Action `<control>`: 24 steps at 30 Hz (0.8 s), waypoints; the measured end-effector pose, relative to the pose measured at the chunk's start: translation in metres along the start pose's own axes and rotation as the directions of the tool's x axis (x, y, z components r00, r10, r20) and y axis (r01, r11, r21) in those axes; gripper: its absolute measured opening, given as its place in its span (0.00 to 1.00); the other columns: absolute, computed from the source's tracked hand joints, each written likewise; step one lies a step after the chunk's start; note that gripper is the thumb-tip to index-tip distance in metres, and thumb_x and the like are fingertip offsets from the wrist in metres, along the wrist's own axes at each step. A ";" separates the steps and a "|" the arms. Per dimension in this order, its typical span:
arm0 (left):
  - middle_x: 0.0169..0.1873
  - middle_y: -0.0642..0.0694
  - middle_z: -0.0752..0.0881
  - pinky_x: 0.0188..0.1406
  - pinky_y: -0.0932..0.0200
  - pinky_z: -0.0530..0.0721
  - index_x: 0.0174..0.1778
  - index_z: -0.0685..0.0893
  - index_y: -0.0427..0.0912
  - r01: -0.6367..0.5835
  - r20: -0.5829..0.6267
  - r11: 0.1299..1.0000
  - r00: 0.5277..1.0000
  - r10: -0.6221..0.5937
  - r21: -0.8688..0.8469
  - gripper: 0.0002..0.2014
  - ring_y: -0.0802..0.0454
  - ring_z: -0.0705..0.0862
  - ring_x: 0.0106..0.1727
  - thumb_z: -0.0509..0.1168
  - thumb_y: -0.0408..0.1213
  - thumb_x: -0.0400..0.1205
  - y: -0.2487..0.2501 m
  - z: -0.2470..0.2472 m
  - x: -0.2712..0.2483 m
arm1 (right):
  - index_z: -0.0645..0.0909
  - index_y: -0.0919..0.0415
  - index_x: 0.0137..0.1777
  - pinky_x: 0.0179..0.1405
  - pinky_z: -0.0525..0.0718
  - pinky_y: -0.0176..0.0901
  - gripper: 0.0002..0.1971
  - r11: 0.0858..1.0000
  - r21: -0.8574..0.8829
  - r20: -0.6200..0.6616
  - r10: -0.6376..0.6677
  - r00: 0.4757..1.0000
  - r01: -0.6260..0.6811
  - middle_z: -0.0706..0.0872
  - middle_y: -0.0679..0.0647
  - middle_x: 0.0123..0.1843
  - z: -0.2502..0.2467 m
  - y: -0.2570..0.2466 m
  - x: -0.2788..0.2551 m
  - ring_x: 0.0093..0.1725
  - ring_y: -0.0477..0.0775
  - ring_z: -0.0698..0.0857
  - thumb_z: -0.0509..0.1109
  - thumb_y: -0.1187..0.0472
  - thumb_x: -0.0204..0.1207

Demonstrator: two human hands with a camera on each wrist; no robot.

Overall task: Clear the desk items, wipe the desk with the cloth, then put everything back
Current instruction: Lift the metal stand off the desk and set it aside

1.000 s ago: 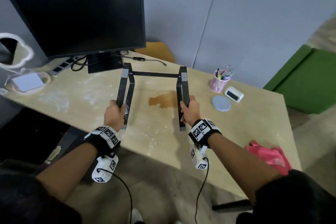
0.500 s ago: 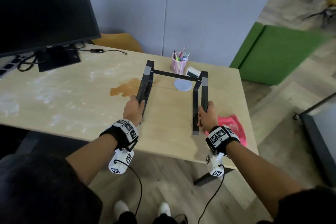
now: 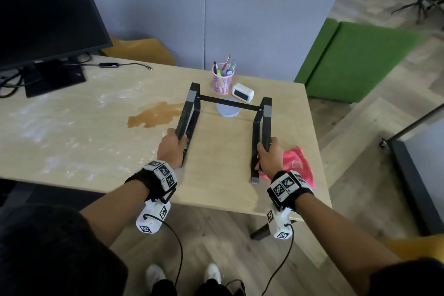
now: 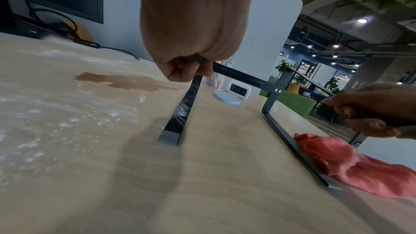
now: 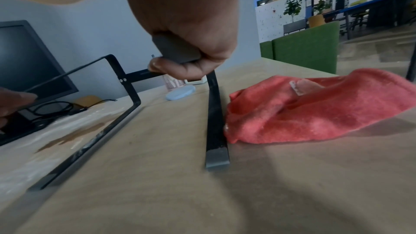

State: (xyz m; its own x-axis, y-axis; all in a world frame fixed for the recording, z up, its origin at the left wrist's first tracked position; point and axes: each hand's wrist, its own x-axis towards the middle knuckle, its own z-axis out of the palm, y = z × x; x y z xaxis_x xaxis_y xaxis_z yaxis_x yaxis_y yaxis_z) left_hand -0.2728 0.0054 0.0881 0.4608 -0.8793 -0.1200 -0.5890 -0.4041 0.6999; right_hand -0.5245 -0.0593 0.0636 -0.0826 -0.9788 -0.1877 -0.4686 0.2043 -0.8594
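Note:
A black metal laptop stand point(image 3: 227, 103) is at the right part of the wooden desk point(image 3: 96, 151), its feet down at the surface. My left hand point(image 3: 171, 145) grips its left rail point(image 4: 180, 113) and my right hand point(image 3: 269, 155) grips its right rail point(image 5: 215, 122). A red cloth point(image 3: 296, 163) lies crumpled against the right foot, near the desk's right edge. A brown spill point(image 3: 153, 115) spreads just left of the stand. White powdery smears point(image 3: 48, 127) cover the left half of the desk.
Behind the stand's crossbar are a pink pen cup point(image 3: 222, 78), a white clock point(image 3: 242, 92) and a blue round coaster point(image 3: 228, 109). A black monitor point(image 3: 45, 7) with cables stands at the back left. A green sofa point(image 3: 355, 60) is beyond the right edge.
Both hands have carried the stand to the right, from in front of the monitor and over the spill to the desk's right part beside the red cloth.

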 end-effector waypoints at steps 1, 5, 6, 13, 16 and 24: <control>0.39 0.41 0.82 0.38 0.49 0.82 0.57 0.73 0.32 0.005 -0.005 1.000 1.000 -0.005 0.000 0.13 0.37 0.84 0.41 0.58 0.40 0.86 -0.002 -0.002 0.002 | 0.69 0.64 0.56 0.12 0.75 0.38 0.09 1.000 0.002 0.006 0.001 1.000 -0.001 0.80 0.63 0.38 0.004 -0.002 0.001 0.17 0.48 0.78 0.62 0.62 0.80; 0.38 0.42 0.81 0.36 0.51 0.80 0.57 0.73 0.32 0.025 -0.022 1.000 0.999 -0.025 0.006 0.13 0.39 0.82 0.38 0.58 0.39 0.86 -0.010 -0.006 0.007 | 0.68 0.65 0.56 0.09 0.73 0.36 0.08 1.000 0.009 0.045 0.014 0.999 -0.015 0.79 0.67 0.42 0.013 -0.011 -0.001 0.20 0.56 0.77 0.61 0.63 0.81; 0.37 0.43 0.81 0.35 0.51 0.79 0.57 0.73 0.32 0.030 -0.022 1.000 0.999 -0.030 0.003 0.12 0.39 0.82 0.38 0.58 0.39 0.86 -0.011 -0.004 0.006 | 0.68 0.65 0.57 0.09 0.73 0.36 0.08 1.000 -0.002 0.051 0.013 0.999 -0.013 0.80 0.69 0.43 0.013 -0.010 0.000 0.21 0.58 0.77 0.61 0.63 0.82; 0.40 0.40 0.83 0.34 0.48 0.82 0.57 0.73 0.33 0.022 0.026 0.998 0.999 -0.020 -0.064 0.12 0.39 0.84 0.38 0.57 0.40 0.86 0.005 0.020 0.000 | 0.70 0.69 0.60 0.23 0.81 0.45 0.12 0.995 -0.097 0.004 0.037 0.999 -0.036 0.82 0.65 0.42 -0.019 -0.001 0.005 0.29 0.57 0.80 0.61 0.62 0.82; 0.43 0.36 0.85 0.36 0.44 0.85 0.57 0.73 0.34 0.003 0.065 0.997 0.998 0.002 -0.080 0.12 0.36 0.85 0.39 0.57 0.41 0.86 0.016 0.034 0.001 | 0.71 0.68 0.61 0.44 0.83 0.52 0.16 0.992 -0.116 -0.040 0.038 0.998 -0.043 0.81 0.63 0.46 -0.037 0.003 0.002 0.41 0.56 0.81 0.64 0.57 0.81; 0.39 0.40 0.84 0.28 0.52 0.79 0.55 0.72 0.37 -0.005 0.106 0.998 0.994 0.012 -0.063 0.13 0.41 0.83 0.33 0.56 0.46 0.86 0.019 0.038 0.002 | 0.69 0.67 0.64 0.55 0.78 0.58 0.17 0.946 -0.320 -0.080 0.031 0.996 -0.055 0.80 0.67 0.56 -0.041 -0.002 -0.001 0.51 0.64 0.79 0.62 0.56 0.82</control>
State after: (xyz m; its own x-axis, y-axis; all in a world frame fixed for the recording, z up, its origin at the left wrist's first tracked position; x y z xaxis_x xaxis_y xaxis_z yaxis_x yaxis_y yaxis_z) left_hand -0.3081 -0.0140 0.0743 0.3812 -0.9057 -0.1856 -0.5479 -0.3830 0.7437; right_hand -0.5596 -0.0596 0.0852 -0.1668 -0.9702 -0.1757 -0.7200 0.2416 -0.6506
